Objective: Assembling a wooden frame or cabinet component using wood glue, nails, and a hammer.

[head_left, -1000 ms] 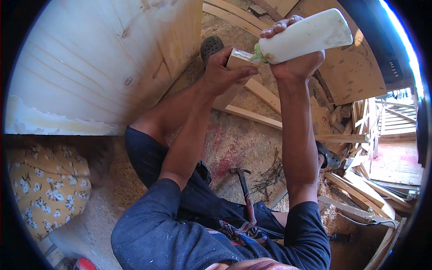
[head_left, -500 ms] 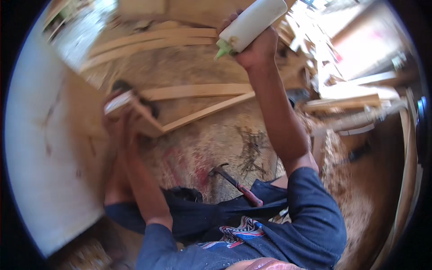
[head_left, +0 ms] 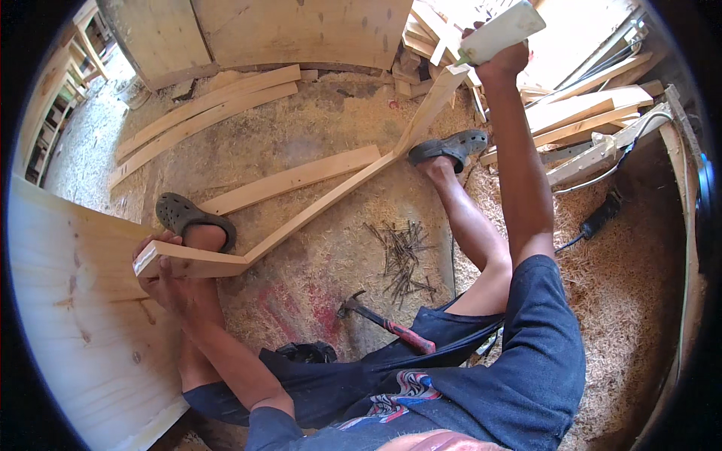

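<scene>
The left hand (head_left: 167, 279) wraps round the left end (smeared white) of an angled wooden frame (head_left: 320, 209), which stretches to the far right. There the right hand (head_left: 505, 60) curls firmly around a white bottle (head_left: 502, 34), its nozzle (head_left: 462, 58) apparently touching the frame.

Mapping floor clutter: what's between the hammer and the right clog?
In the head view, a loose heap of what look like nails, on the sawdust-strewn floor, lies between the hammer and the right clog.
</scene>
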The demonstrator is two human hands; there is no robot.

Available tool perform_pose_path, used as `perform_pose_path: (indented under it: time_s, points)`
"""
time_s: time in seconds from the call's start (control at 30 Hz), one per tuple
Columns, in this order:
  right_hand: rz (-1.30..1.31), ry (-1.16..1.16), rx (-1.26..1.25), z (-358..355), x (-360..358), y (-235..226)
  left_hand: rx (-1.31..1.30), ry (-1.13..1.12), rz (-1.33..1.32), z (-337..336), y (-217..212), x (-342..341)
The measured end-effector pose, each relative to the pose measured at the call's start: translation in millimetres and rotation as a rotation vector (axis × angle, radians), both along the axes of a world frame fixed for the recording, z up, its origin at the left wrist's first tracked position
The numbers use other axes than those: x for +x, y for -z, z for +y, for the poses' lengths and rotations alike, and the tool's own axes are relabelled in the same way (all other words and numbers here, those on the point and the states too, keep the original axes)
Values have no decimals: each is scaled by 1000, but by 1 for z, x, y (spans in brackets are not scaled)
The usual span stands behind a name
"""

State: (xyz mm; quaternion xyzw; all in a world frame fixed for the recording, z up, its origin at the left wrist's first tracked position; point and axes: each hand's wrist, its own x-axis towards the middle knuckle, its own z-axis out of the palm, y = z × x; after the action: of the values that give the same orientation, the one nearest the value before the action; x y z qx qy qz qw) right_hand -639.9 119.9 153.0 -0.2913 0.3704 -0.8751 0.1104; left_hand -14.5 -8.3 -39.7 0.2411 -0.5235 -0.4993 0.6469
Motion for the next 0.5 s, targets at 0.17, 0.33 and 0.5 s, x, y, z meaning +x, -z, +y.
perform_pose_path:
  time_s: [0.17,0.33,0.5]
  points:
    - [75,-77,-27,3,-15,13,-12,17,3,2,-1,1]
    - [34,1,-87,4,-47,23,0,21,-14,0,1,7]
    - [71,-254,-276,28,-87,26,10,18,-24,1,4,-5]
